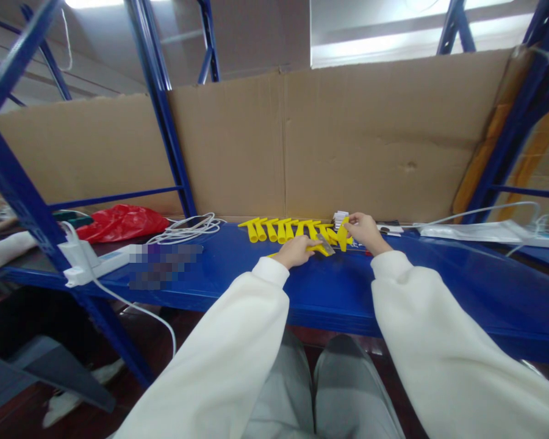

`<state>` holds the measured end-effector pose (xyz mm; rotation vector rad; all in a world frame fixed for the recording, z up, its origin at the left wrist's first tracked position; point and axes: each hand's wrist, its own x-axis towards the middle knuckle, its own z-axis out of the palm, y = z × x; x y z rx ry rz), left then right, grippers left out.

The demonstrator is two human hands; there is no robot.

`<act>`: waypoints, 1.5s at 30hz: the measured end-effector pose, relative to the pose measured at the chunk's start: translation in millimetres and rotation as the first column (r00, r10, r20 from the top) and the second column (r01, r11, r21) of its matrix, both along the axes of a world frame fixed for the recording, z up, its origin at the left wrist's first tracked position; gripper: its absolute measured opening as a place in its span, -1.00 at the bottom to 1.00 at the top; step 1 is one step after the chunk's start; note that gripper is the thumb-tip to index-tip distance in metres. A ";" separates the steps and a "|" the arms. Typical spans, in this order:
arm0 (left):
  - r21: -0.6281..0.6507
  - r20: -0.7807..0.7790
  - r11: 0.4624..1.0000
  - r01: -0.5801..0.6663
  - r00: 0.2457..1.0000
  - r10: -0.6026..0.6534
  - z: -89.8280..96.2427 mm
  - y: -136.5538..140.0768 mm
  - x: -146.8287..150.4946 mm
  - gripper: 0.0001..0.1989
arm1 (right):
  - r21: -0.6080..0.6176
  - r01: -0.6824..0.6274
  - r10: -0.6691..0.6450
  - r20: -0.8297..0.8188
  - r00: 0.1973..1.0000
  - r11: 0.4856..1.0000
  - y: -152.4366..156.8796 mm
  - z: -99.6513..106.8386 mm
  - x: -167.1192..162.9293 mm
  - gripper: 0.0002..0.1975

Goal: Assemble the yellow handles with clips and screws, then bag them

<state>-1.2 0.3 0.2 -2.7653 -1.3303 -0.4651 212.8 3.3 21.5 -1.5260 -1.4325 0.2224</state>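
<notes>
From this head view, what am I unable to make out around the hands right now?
- Blade at the left hand: too small to tell its shape.
- White stack: partly hidden behind the right hand.
- Patch on the blue shelf: blurred out.
- Yellow handle: grip too small to judge.

pixelated patch (pixel 165 266) on shelf, small white stack (pixel 340 218) unreadable

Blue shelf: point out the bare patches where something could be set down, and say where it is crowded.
Bare blue shelf runs from the right hand rightward, in front of the long white strip. Another free patch lies between the white cable coil and the left hand. The yellow handles crowd the middle, at both hands.
</notes>
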 end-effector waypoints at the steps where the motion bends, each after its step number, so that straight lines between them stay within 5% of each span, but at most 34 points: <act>1: -0.003 0.002 1.000 -0.001 1.000 0.001 0.2 -0.3 0.1 -0.52 | -0.007 -0.006 0.006 0.001 1.000 1.000 -0.9 0.3 -1.1 -0.88; 16: 0.015 -0.007 1.000 0.001 1.000 -0.001 -0.1 0.1 0.4 -0.52 | -0.064 -0.112 0.116 0.048 0.992 0.992 -11.1 -7.0 10.2 -0.84; 29: 0.009 -0.021 1.000 -0.003 1.000 0.003 0.5 -0.1 0.7 -0.53 | -0.083 -0.037 0.055 0.225 0.973 0.996 -6.7 -15.6 2.1 -0.81; 36: 0.006 -0.002 1.000 0.002 1.000 -0.002 -0.3 0.4 0.8 -0.52 | -0.090 -0.007 -0.005 -0.134 0.991 0.996 -7.9 -11.3 -0.3 -0.85; 45: -0.023 0.005 1.000 0.004 1.000 -0.003 0.8 0.7 1.0 -0.52 | -0.169 -0.140 0.036 -0.507 0.861 0.976 -9.2 -7.6 4.9 -0.81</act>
